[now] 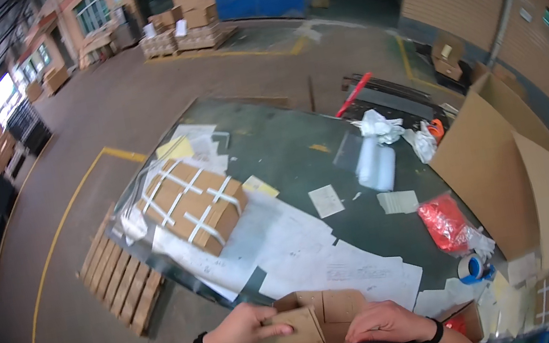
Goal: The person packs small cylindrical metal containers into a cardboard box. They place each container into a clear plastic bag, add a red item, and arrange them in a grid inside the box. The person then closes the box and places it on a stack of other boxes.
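Note:
A small open cardboard box [338, 305] stands at the table's near edge, close against my body. My left hand [247, 328] pinches a brown flap at the box's left side, thumb on top and fingers partly hidden behind it. At the right side, my right hand [389, 322] has its fingers curled over the box wall; its fingertips are partly hidden. Beyond the box, large printed paper sheets [335, 264] cover part of the green tabletop [275, 134]. A closed carton [195, 200] bound with white straps sits on the table to the left.
A tall open carton [493, 162] rises at the right edge. Near it lie a red plastic bag [444, 224], a blue tape roll [472, 269] and clear plastic rolls [376, 164]. A wooden pallet [121, 279] rests on the floor left of the table.

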A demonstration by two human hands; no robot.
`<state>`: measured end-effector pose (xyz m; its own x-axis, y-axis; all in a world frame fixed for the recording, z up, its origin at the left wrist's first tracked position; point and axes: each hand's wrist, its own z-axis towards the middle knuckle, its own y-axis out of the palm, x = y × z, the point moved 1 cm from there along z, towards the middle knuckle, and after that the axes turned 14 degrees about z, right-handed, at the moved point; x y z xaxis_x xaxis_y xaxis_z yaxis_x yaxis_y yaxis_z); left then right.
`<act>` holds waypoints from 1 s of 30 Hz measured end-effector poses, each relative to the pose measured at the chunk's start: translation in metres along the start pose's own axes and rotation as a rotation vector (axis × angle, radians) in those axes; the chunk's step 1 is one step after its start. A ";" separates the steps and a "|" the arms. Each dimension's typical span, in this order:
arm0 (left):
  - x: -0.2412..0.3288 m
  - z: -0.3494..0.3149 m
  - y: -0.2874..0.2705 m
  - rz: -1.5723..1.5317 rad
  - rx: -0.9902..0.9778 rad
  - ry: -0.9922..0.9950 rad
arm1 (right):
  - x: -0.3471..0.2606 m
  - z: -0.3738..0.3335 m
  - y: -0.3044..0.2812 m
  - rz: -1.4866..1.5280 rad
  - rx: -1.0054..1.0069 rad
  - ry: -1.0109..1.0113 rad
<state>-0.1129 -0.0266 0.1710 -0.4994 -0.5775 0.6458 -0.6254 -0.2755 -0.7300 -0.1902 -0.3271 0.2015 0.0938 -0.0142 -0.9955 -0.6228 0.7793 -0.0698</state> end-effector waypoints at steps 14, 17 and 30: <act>0.022 0.096 -0.049 -0.316 -0.568 0.386 | -0.007 0.062 -0.030 -0.228 0.142 0.133; 0.013 0.081 -0.060 -0.058 -0.535 0.481 | 0.005 0.044 0.004 -0.330 0.236 0.037; -0.059 0.111 -0.035 -0.442 -0.495 0.539 | 0.069 -0.032 -0.042 -0.692 1.074 0.023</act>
<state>0.0054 -0.0678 0.1335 -0.2861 -0.0166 0.9581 -0.9572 0.0503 -0.2850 -0.1825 -0.3811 0.1333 0.1252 -0.6207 -0.7740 0.4894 0.7172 -0.4961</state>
